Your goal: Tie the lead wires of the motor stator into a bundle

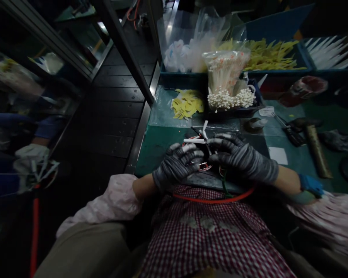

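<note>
A green bench (159,143) is spread with stock: yellow slips (188,103) at 12 o'clock, a sleeve bundle (227,83) at 1, kept within reach. A small coil (201,152) is gripped by left hand (178,164) and right hand (239,156), fingers curled, steadying 2 white sleeves (199,136)

Both gloved hands close around a small round part (201,154) with white strips sticking out of it, held at the near edge of the green table (156,146). The left hand (178,164) grips from the left, the right hand (240,156) from the right. An orange wire (214,200) loops beneath them. Behind lie yellow strips (187,103) and a bundle of white-tipped sticks (227,83).
</note>
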The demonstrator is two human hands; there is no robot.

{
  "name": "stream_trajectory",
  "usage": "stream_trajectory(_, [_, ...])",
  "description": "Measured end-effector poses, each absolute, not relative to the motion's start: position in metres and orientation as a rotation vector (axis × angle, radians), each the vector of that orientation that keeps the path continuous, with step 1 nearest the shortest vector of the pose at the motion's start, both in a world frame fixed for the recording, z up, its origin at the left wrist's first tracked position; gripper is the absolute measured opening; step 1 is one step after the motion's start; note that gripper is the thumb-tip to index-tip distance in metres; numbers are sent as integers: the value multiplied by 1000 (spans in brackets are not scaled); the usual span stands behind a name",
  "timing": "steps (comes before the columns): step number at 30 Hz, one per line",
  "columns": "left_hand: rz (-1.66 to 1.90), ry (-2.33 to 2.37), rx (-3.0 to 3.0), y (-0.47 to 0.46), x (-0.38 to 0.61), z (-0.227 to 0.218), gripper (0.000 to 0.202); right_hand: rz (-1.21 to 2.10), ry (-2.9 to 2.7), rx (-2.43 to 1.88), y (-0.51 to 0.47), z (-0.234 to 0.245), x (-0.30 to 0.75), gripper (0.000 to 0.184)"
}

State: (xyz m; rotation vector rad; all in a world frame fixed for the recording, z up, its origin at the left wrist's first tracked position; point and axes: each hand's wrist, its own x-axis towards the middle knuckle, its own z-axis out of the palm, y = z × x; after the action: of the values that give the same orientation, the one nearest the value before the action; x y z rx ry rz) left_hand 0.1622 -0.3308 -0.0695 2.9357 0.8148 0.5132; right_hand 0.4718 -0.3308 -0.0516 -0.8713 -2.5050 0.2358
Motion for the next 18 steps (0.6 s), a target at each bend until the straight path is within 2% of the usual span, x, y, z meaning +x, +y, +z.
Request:
stream_trajectory(5, [539,859,2778,-341,170,-83,14,362,-2527,-902,-324,-49,473,27])
stream_trajectory(7, [526,901,2727,-343,175,-82,17,415,-2489,-979,-324,-48,471,25])
stream_trajectory(11, [512,923,2788,-350,178,-82,16,269,-2488,-984,-330,-49,470,30])
stream_trajectory(14, [687,695,2974,-359,167,-87,25,229,-2508,-892,-334,-52,475,34])
stream_trajectory(16, [812,548,3047,-364,155,-89,25,313,-2507,-898,-335,-54,478,34])
stream_trajectory(18, [780,463,3073,-365,141,-87,21,389,-2505,-938,-335,-55,480,31])
